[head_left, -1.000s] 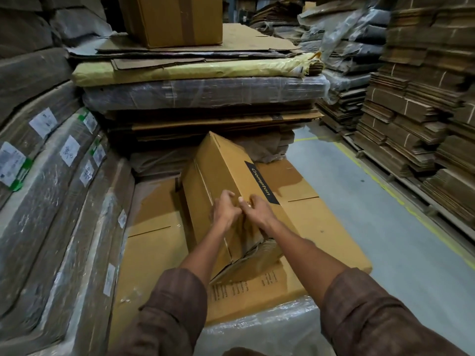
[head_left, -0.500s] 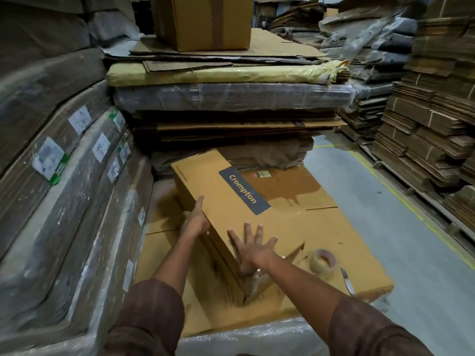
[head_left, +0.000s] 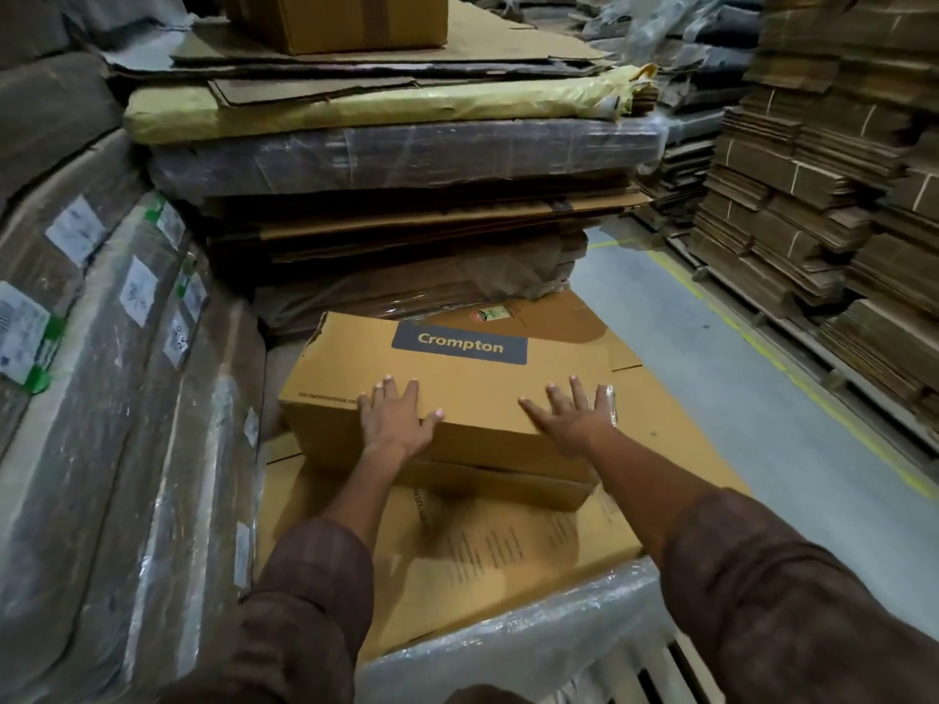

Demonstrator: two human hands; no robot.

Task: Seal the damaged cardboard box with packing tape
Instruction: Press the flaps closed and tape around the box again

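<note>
A tan cardboard box (head_left: 472, 378) with a dark "Crompton" label lies flat on a stack of flattened cartons (head_left: 508, 561), label side up. My left hand (head_left: 394, 416) presses flat on its near left edge, fingers spread. My right hand (head_left: 571, 416) presses flat near its right end, fingers straight. A strip of clear tape (head_left: 609, 403) shows at the box's right edge by my fingertips. The tape roll is hidden.
Plastic-wrapped bundles with white labels (head_left: 101, 348) wall in the left side. A tall pile of flat cardboard and wrapped sheets (head_left: 396, 160) rises behind the box. Stacks of folded cartons (head_left: 823, 205) line the right, past a grey aisle floor (head_left: 762, 424) with a yellow line.
The box went from tilted on its edge to lying flat with the label facing me. Both hands moved from the box's end to pressing on its top. The tape roll went out of sight.
</note>
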